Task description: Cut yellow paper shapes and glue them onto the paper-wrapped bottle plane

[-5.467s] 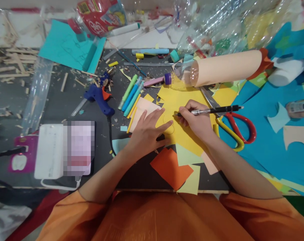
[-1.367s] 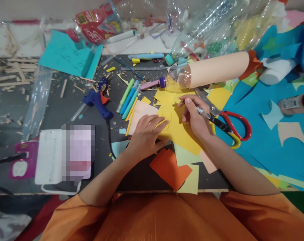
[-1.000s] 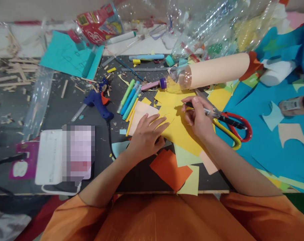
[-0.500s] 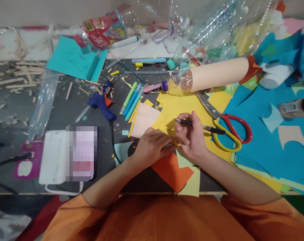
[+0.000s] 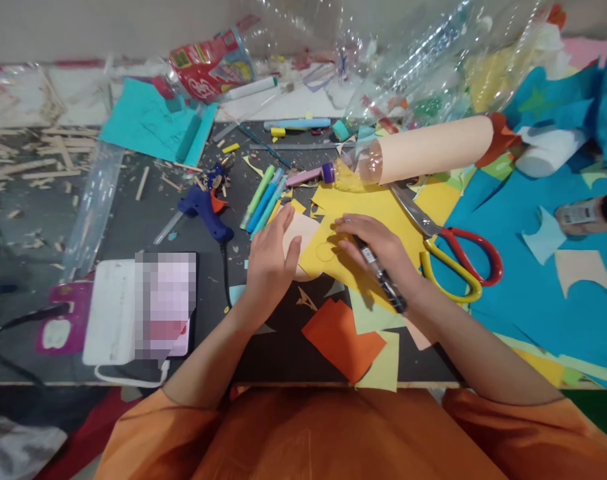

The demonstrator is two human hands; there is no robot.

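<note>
My left hand (image 5: pixel 273 267) is over the left edge of a pale pink paper (image 5: pixel 299 230), fingers apart and holding nothing. A black pen (image 5: pixel 383 280) lies under the palm of my right hand (image 5: pixel 378 250), its body slanting toward the wrist. The fingers of that hand reach over a yellow sheet (image 5: pixel 351 263), which has drawn circles on it. Large scissors (image 5: pixel 426 230) with one red and one yellow handle rest just right of my right hand.
A blue glue gun (image 5: pixel 203 210) and several markers (image 5: pixel 263 200) lie left of the papers. A paper-wrapped bottle (image 5: pixel 433 150) lies behind the scissors. Orange paper (image 5: pixel 343 340) is near the front edge, blue sheets (image 5: pixel 523 300) at right, a phone (image 5: pixel 171 300) at left.
My left hand has moved left off the yellow paper and its fingers have spread. The pen has swung from pointing left to slanting down toward my right wrist. The yellow paper's drawn circles are more exposed.
</note>
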